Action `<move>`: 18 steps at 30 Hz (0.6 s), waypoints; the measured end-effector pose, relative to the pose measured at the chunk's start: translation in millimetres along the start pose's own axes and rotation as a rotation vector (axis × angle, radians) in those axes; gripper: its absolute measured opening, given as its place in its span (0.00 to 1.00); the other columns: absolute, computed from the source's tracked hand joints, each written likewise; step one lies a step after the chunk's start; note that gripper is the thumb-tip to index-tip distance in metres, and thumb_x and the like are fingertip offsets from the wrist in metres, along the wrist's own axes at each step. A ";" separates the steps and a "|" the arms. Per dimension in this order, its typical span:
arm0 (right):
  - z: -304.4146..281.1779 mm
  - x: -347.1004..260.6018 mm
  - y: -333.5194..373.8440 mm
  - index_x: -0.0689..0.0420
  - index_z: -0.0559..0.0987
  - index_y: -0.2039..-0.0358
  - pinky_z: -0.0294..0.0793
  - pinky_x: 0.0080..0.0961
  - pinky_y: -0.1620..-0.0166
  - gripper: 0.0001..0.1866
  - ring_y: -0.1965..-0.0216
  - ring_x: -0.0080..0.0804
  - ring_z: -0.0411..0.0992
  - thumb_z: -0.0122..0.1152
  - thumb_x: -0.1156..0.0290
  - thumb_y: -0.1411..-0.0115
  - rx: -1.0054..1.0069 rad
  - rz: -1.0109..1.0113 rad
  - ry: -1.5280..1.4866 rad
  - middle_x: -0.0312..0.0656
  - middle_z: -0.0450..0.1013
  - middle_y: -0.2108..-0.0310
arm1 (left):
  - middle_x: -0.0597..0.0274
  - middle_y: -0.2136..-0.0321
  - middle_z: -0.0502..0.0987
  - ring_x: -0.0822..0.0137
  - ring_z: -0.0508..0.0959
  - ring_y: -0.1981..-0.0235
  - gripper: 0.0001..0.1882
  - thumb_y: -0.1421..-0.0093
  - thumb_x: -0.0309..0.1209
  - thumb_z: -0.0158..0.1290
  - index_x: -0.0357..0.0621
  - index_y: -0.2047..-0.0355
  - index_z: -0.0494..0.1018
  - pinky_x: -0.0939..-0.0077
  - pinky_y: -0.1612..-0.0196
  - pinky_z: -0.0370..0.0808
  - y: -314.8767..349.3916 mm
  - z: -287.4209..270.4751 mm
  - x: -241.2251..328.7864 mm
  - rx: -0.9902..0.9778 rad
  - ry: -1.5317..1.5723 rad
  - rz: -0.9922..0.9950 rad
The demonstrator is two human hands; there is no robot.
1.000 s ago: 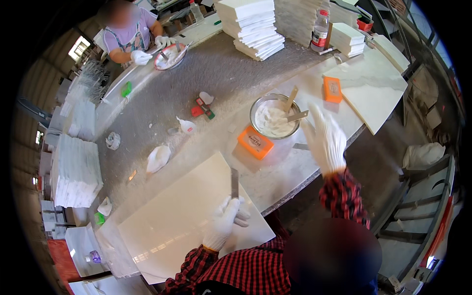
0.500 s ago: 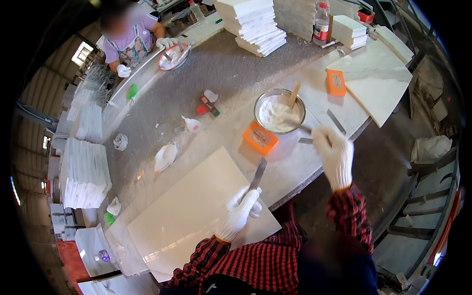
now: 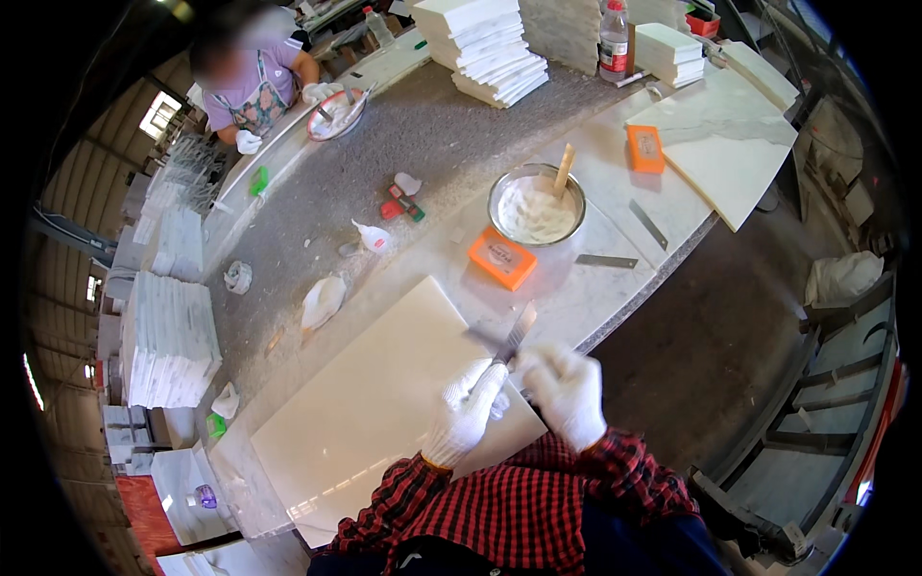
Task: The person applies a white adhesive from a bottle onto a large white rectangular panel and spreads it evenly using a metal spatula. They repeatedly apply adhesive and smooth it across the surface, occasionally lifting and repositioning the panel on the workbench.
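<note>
My left hand (image 3: 463, 415), in a white knit glove, grips a flat metal scraper blade (image 3: 520, 328) that points up and away, with white paste on it. My gloved right hand (image 3: 567, 396) is closed beside it, holding a second metal scraper blade (image 3: 482, 338), blurred by motion, which crosses the first. Under my left hand lies a glossy cream stone slab (image 3: 375, 394). Farther off stands a metal bowl (image 3: 493, 206) of white paste (image 3: 528, 216) with a wooden-handled tool (image 3: 565, 168) upright in it.
Orange boxes (image 3: 501, 259) (image 3: 645, 150) and thin metal strips (image 3: 607, 260) (image 3: 648, 225) lie around the bowl. Stacks of stone tiles (image 3: 171, 336) (image 3: 480, 48) stand left and far. Across the bench, a person in gloves (image 3: 252, 91) works at another bowl (image 3: 336, 115). The bench's edge (image 3: 663, 278) runs along the right.
My right hand has come from near the bowl's near right side, left and toward me, bringing its blade against the left one. My left hand has stayed nearly in place.
</note>
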State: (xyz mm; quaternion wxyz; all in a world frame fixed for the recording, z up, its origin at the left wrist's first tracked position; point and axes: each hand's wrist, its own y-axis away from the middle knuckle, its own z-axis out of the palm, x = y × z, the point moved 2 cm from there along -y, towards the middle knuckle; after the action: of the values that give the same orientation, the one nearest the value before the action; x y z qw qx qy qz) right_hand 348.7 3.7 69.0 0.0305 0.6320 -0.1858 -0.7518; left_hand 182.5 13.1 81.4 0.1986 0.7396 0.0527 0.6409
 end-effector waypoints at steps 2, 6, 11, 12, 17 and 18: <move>1.8 6.4 6.0 0.61 0.88 0.58 0.72 0.19 0.71 0.09 0.74 0.13 0.70 0.67 0.69 0.33 0.011 -0.066 0.083 0.30 0.77 0.76 | 0.68 0.77 0.77 0.79 0.76 0.74 0.14 0.25 0.35 0.53 0.37 0.52 0.80 0.82 0.68 0.75 2.8 0.7 0.9 0.017 -0.022 0.047; -14.0 -10.7 -7.5 0.65 0.86 0.57 0.72 0.19 0.71 0.11 0.75 0.14 0.69 0.65 0.70 0.33 0.183 -0.043 -0.018 0.32 0.77 0.77 | 0.68 0.76 0.77 0.80 0.76 0.75 0.13 0.25 0.34 0.53 0.37 0.53 0.80 0.82 0.68 0.74 7.9 2.4 2.5 -0.003 -0.029 0.045; -1.9 6.0 11.3 0.61 0.87 0.58 0.77 0.22 0.66 0.08 0.71 0.17 0.75 0.66 0.75 0.36 -0.011 -0.146 0.119 0.38 0.80 0.75 | 0.67 0.76 0.77 0.79 0.76 0.74 0.13 0.24 0.34 0.52 0.36 0.54 0.80 0.81 0.68 0.74 10.2 1.8 -6.9 0.040 -0.113 0.106; -11.4 19.9 -3.2 0.63 0.87 0.57 0.77 0.24 0.67 0.09 0.73 0.19 0.75 0.66 0.74 0.36 0.064 -0.233 0.204 0.39 0.80 0.75 | 0.67 0.76 0.77 0.79 0.75 0.74 0.13 0.24 0.34 0.52 0.36 0.54 0.80 0.82 0.68 0.74 12.8 0.7 -6.0 0.018 -0.093 0.041; -57.6 -25.1 -87.4 0.61 0.86 0.56 0.70 0.25 0.73 0.11 0.78 0.19 0.68 0.65 0.67 0.32 0.356 -0.593 0.644 0.36 0.73 0.81 | 0.65 0.76 0.78 0.77 0.77 0.73 0.17 0.24 0.39 0.51 0.35 0.53 0.79 0.79 0.66 0.76 24.1 6.0 -19.8 -0.077 0.193 -0.070; -60.8 -38.0 -100.1 0.52 0.87 0.62 0.74 0.37 0.71 0.08 0.76 0.47 0.77 0.67 0.63 0.35 0.433 -0.654 0.858 0.49 0.77 0.75 | 0.64 0.76 0.78 0.75 0.77 0.73 0.18 0.24 0.40 0.52 0.34 0.52 0.79 0.77 0.65 0.77 23.8 5.9 -24.7 -0.072 0.205 -0.069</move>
State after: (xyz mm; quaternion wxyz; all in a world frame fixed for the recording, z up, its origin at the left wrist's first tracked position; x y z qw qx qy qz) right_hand 433.6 92.7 64.8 -0.2607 0.8965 -0.1016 -0.3436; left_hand 179.8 -18.2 66.5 0.2406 0.6602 0.0754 0.7075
